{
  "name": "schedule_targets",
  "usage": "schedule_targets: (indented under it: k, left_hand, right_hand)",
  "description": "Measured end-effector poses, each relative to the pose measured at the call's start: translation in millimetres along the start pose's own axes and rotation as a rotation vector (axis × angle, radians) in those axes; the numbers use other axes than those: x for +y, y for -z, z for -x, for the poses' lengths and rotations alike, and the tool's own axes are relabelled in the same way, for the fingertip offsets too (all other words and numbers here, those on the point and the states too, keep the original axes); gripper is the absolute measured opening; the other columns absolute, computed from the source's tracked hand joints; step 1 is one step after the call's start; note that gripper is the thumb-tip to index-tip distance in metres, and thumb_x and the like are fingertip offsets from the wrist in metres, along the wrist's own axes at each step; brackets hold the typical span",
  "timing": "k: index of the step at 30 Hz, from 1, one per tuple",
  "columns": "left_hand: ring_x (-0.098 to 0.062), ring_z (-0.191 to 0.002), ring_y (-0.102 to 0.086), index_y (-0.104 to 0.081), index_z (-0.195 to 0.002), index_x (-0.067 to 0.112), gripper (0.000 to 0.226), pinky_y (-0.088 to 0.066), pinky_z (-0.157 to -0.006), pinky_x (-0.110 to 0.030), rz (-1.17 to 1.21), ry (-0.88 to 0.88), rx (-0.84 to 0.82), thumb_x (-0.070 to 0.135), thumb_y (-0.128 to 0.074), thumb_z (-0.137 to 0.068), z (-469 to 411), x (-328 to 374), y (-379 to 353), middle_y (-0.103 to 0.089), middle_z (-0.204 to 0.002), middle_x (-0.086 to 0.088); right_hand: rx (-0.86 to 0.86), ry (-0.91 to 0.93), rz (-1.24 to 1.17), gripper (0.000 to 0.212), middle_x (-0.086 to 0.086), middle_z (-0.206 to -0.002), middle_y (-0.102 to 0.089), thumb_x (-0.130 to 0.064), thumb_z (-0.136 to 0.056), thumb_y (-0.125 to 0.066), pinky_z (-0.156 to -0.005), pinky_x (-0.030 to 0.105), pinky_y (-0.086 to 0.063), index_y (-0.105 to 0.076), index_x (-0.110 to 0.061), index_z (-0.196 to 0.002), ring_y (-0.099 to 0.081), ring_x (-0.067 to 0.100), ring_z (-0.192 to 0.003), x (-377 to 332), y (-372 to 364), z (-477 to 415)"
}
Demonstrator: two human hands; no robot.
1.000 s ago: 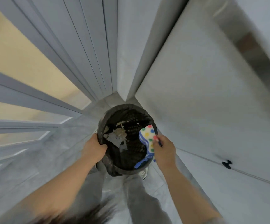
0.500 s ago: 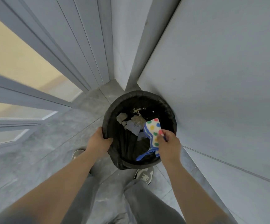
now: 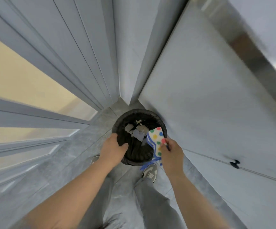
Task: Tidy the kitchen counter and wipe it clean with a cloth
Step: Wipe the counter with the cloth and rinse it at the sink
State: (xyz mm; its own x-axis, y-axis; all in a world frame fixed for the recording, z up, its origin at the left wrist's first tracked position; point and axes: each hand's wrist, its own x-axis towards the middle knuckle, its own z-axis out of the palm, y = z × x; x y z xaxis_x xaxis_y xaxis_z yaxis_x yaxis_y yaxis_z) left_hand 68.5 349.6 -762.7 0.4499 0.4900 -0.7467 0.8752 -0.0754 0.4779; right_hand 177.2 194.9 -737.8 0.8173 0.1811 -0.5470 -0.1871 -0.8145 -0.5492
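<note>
A round black waste bin (image 3: 152, 114) lined with a dark bag stands on the grey floor by the cabinet. Scraps of paper and crumbs (image 3: 138, 129) lie inside it. My left hand (image 3: 113, 148) grips the bin's near-left rim, thumb hooked inside. My right hand (image 3: 172, 152) pinches a white cloth (image 3: 157, 138) with coloured dots and a blue striped border, held over the bin's right rim, its blue edge hanging below the hand.
White cabinet fronts (image 3: 216, 104) rise on the right, with a small black knob (image 3: 234, 163). A grey sliding door frame (image 3: 59, 63) runs along the left. My grey-trousered legs and a grey shoe (image 3: 149, 172) stand just below the bin on the tiled floor.
The view has swung and pulled back. My right hand with the cloth has shifted toward the bin's right rim, and the cloth's blue edge now hangs outside it. My left hand keeps its grip.
</note>
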Motion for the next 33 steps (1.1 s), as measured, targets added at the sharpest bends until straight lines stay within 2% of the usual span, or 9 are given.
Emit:
schedule_targets:
  k: [3,5,7,8,12,16,20,28,33]
  left_hand:
    - [-0.011,-0.088,-0.047,-0.049,-0.11,0.011,0.024,-0.032,-0.057,-0.011,-0.024,-0.031,-0.001,0.027,-0.054,-0.094,47.4,38.5,30.3,-0.051,-0.088,0.009]
    - [-0.016,-0.097,-0.054,-0.048,-0.128,0.01,0.04,-0.044,-0.072,-0.023,-0.037,-0.06,-0.031,0.028,-0.055,-0.093,82.8,61.8,45.7,-0.058,-0.112,0.0]
    - [-0.022,-0.112,-0.055,-0.043,-0.137,0.01,0.05,-0.047,-0.094,-0.034,-0.024,-0.089,-0.057,0.027,-0.057,-0.092,118.9,85.8,58.7,-0.053,-0.132,-0.009]
    - [-0.024,-0.115,-0.054,-0.043,-0.137,0.01,0.05,-0.046,-0.098,-0.037,-0.02,-0.111,-0.064,0.025,-0.058,-0.092,139.3,99.0,62.9,-0.052,-0.134,-0.01]
    - [-0.021,-0.115,-0.056,-0.046,-0.135,0.011,0.045,-0.045,-0.098,-0.034,-0.106,-0.238,-0.077,0.022,-0.057,-0.093,195.1,143.5,71.5,-0.055,-0.132,-0.006]
    - [-0.02,-0.109,-0.059,-0.05,-0.132,0.012,0.042,-0.046,-0.095,-0.032,-0.137,-0.367,-0.089,0.02,-0.058,-0.092,240.4,185.3,70.2,-0.058,-0.128,-0.006]
    - [-0.019,-0.115,-0.056,-0.047,-0.134,0.013,0.042,-0.045,-0.098,-0.033,-0.233,-0.541,-0.112,0.022,-0.056,-0.094,276.3,233.2,56.7,-0.055,-0.132,-0.003]
    - [-0.018,-0.125,-0.047,-0.044,-0.136,0.014,0.042,-0.035,-0.101,-0.027,-0.424,-0.754,-0.097,0.025,-0.053,-0.096,326.1,311.3,-14.3,-0.048,-0.138,-0.003]
    - [-0.019,-0.134,-0.036,-0.035,-0.144,0.014,0.049,-0.027,-0.109,-0.026,-0.542,-0.78,-0.119,0.024,-0.05,-0.098,336.2,335.5,-50.3,-0.036,-0.148,-0.005]
  right_hand:
    - [0.01,-0.045,-0.09,0.02,-0.002,-0.086,-0.063,-0.022,-0.099,-0.045,-0.058,0.014,-0.039,-0.063,-0.015,-0.105,-0.057,0.016,-0.077,-32.1,35.3,41.7]
    - [0.035,-0.075,-0.153,0.022,0.002,-0.098,-0.067,-0.023,-0.099,-0.046,-0.061,0.02,-0.042,-0.063,-0.016,-0.111,-0.06,0.016,-0.082,-48.5,65.9,73.3]
    - [0.077,-0.051,-0.202,0.02,0.0,-0.097,-0.068,-0.023,-0.099,-0.047,-0.058,0.013,-0.041,-0.064,-0.018,-0.11,-0.06,0.01,-0.078,-60.2,98.3,104.0]
    - [0.111,-0.036,-0.23,0.019,-0.003,-0.093,-0.068,-0.023,-0.098,-0.048,-0.056,0.01,-0.041,-0.064,-0.019,-0.107,-0.06,0.008,-0.076,-64.2,116.4,120.5]
    - [0.239,0.029,-0.342,0.015,-0.01,-0.078,-0.064,-0.022,-0.097,-0.051,-0.051,0.016,-0.047,-0.067,-0.022,-0.099,-0.059,0.005,-0.066,-75.6,172.7,168.0]
    - [0.397,0.069,-0.44,0.019,-0.008,-0.076,-0.065,-0.023,-0.094,-0.054,-0.06,0.045,-0.056,-0.064,-0.038,-0.086,-0.064,0.017,-0.071,-72.7,223.5,202.4]
    - [0.54,0.046,-0.531,0.015,-0.007,-0.072,-0.064,-0.027,-0.093,-0.055,-0.062,0.052,-0.055,-0.065,-0.036,-0.086,-0.063,0.023,-0.069,-55.1,273.9,223.3]
    - [0.644,0.054,-0.59,0.011,-0.006,-0.079,-0.067,-0.034,-0.093,-0.053,-0.065,0.05,-0.056,-0.063,-0.037,-0.089,-0.065,0.026,-0.071,-2.3,368.5,230.3]
    - [0.676,0.117,-0.558,0.013,-0.008,-0.082,-0.066,-0.03,-0.095,-0.053,-0.067,0.035,-0.055,-0.066,-0.029,-0.094,-0.063,0.014,-0.078,12.6,408.0,208.4]
